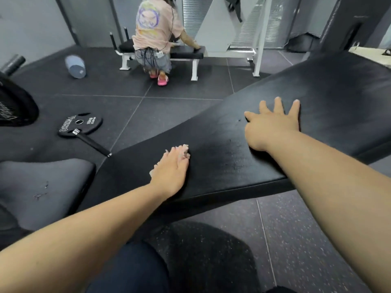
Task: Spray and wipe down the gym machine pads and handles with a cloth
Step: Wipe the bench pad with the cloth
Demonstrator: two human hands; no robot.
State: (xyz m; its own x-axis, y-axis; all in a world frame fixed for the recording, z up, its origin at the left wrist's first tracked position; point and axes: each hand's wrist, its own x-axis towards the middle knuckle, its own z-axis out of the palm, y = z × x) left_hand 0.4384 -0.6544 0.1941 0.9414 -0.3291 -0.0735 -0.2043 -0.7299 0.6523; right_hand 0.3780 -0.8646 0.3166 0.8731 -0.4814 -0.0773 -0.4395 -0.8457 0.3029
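Left hand (171, 168) flat atop crumpled pale cloth (183, 148), right hand (273, 123) splayed, empty, on smooth black pad (321, 89)

Single head-worn wide-angle view. Looks forward and down from above own knee, which sits at lower centre. Close range: forearms enter from bottom corners. left hand (171, 168) and right hand (273, 125) mid-frame on black pad (228, 166), which runs from lower left to upper right. Floor (169, 106) recedes toward upper edge, lines bowed by lens.
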